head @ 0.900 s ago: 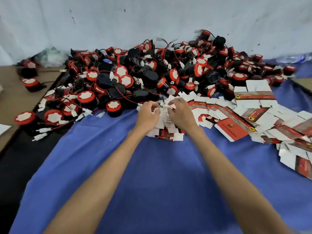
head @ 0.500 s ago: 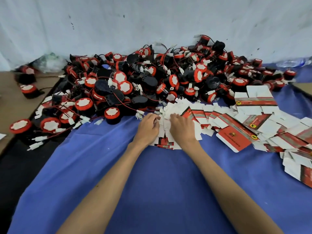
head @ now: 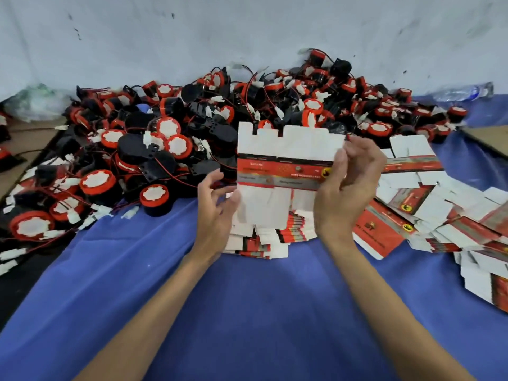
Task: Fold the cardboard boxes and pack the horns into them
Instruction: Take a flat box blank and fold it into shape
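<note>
The flat box blank (head: 286, 171) is held upright in the air just above the stack of blanks (head: 264, 240), in front of the heap of horns (head: 192, 138). It looks like thin printed card: light, stiff along its panels but ready to bend at the creases, and its small tabs at the top edge could tear or crumple if pulled. The right hand (head: 349, 188) holds its right edge, with the fingers (head: 357, 152) curled around the edge and the thumb on the near face; the left hand (head: 217, 207) touches the lower left edge, its thumb against the card and the other fingers loosely bent. I judge the side edges near the red band to be the best place to hold it, away from the tabs. The horns look hard and heavier, with thin wires that may tangle. Under the stack a blue cloth (head: 261, 312) covers the tabletop, soft and slightly wrinkled; behind the heap stands a white wall (head: 247, 31).
</note>
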The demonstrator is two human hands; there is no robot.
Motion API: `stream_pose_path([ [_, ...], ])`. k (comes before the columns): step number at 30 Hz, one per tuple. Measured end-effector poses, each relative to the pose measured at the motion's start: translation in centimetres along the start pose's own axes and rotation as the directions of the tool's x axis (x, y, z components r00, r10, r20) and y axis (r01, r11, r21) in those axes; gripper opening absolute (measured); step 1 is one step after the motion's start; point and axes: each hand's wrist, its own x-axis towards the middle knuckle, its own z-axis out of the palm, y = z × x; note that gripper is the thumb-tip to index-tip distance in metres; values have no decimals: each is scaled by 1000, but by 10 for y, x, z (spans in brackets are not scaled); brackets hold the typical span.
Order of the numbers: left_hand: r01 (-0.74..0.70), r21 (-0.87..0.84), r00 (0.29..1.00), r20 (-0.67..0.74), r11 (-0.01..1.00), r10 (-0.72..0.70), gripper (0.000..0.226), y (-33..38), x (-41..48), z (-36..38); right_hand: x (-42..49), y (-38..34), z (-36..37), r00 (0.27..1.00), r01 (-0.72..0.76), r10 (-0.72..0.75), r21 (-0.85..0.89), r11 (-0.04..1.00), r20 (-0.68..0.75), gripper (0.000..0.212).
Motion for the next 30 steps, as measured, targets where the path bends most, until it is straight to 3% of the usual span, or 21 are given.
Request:
stream_pose_path([
  [2, 119, -175, 993, 28, 977, -116, 77, 6, 4, -1, -2, 9, -5, 975, -217, 217, -6, 976, 40, 26],
  [3, 168, -208, 985, 82, 964, -154, 72, 7, 6, -3, -8, 16, -8, 950, -294, 299, -65, 954, 88, 24],
  [6, 217, -168, 961, 212, 962, -180, 22, 3, 4, -7, -30, 41, -20, 845, -456, 507, -269, 848, 167, 18],
  [10, 370, -182, 907, 283, 911, -311, 20, -5, 2, -6, -47, 57, -28, 703, -473, 636, -459, 752, 318, 27],
  [12, 458, -237, 861, 357, 856, -362, 21, -9, 3, -7, -49, 53, -26, 660, -428, 622, -470, 772, 421, 40],
  [14, 503, -275, 832, 412, 820, -372, 48, -12, 5, -10, -52, 47, -24, 641, -332, 558, -465, 820, 527, 51],
  [16, 521, -318, 808, 483, 792, -338, 68, -13, 7, -15, -56, 42, -24, 629, -185, 448, -438, 880, 635, 47],
  [19, 608, -352, 728, 604, 712, -323, 56, -13, 8, -22, -57, 40, -25, 563, -186, 386, -344, 921, 730, 39],
  [21, 684, -380, 681, 637, 622, -360, 44, -11, 11, -24, -52, 42, -28, 577, -223, 367, -291, 930, 730, 37],
  [23, 740, -431, 610, 754, 516, -245, 54, -10, 12, -26, -50, 43, -30, 577, -211, 322, -244, 947, 751, 35],
  [24, 767, -413, 575, 782, 491, -241, 48, -10, 11, -24, -50, 43, -31, 573, -182, 286, -221, 958, 768, 35],
  [26, 758, -270, 545, 763, 594, -348, 35, -11, 14, -23, -52, 42, -32, 580, -100, 213, -191, 976, 786, 35],
  [27, 707, -216, 595, 696, 673, -402, 37, -12, 13, -24, -54, 42, -31, 588, -55, 184, -187, 981, 788, 35],
  [30, 699, -145, 564, 714, 700, -415, 40, -12, 14, -29, -57, 42, -30, 583, 3, 180, -223, 975, 792, 35],
])
